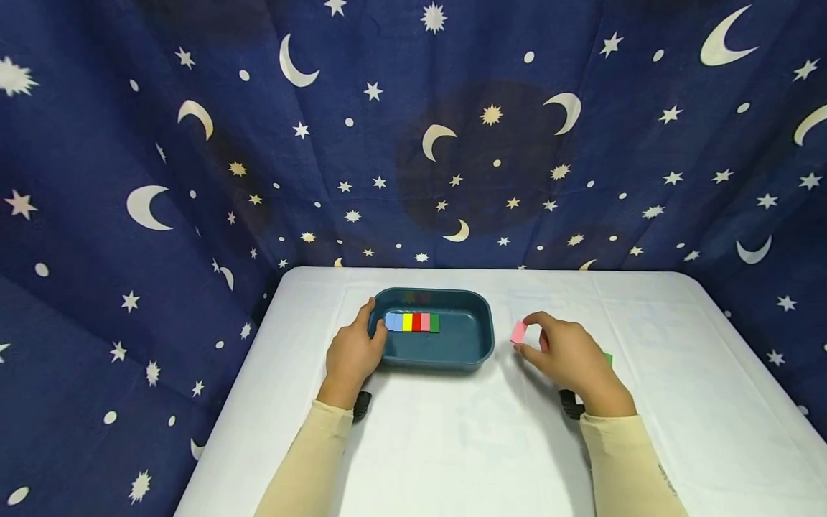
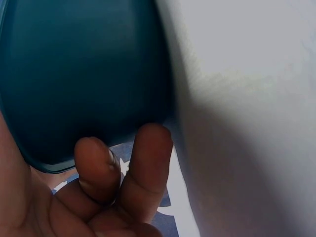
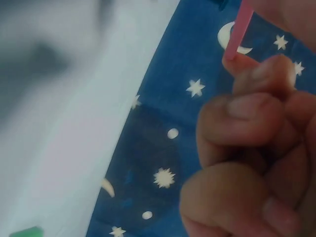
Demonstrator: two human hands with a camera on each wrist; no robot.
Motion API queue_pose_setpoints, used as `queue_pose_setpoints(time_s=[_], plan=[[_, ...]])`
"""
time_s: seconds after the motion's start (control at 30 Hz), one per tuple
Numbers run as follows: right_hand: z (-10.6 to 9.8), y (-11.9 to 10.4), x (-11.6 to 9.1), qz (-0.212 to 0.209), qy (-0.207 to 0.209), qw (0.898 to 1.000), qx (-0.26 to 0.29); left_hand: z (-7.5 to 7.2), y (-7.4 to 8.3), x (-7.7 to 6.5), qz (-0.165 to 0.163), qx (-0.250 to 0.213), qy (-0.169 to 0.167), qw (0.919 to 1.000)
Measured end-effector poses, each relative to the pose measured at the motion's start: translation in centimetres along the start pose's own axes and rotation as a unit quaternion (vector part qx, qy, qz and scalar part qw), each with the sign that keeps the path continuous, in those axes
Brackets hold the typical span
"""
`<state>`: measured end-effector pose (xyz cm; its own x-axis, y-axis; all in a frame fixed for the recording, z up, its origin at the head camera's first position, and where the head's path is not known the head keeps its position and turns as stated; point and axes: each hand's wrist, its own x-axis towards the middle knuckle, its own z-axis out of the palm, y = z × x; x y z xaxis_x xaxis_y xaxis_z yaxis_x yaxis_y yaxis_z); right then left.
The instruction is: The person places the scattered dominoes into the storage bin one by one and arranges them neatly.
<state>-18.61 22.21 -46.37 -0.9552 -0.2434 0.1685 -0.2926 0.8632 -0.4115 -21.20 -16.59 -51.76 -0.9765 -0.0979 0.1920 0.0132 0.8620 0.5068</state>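
Observation:
My left hand grips the left end of a dark teal rectangular tray, its thumb over the rim. In the left wrist view, two fingertips lie against the outside of the tray. Inside the tray a row of small flat tiles runs from the left: light blue, yellow, red, pink and green. Right of the tray, my right hand pinches a pink tile between thumb and index finger. The right wrist view shows this pink tile edge-on, with the other fingers curled below it.
A green piece lies on the table just beyond my right hand, partly hidden by it. White cloth covers the table. Behind and at the sides hangs a dark blue curtain with moons and stars.

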Motion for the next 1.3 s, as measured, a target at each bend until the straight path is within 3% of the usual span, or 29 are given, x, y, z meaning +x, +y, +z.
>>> queue_pose_setpoints(time_s=[0.17,0.73,1.3], plan=[[0.1,-1.7,0.8,-0.04,0.017,0.999,-0.003,0.0,0.0,0.1,-0.002,0.002,0.004,1.0],[0.7,-8.8,7.4,-0.091,-0.014,0.996,0.023,-0.2,-0.1,0.1,-0.007,0.001,-0.003,1.0],[4.3,-9.9,12.8,-0.101,-0.031,0.993,0.045,-0.1,-0.3,0.2,-0.014,-0.008,-0.018,0.9997]])
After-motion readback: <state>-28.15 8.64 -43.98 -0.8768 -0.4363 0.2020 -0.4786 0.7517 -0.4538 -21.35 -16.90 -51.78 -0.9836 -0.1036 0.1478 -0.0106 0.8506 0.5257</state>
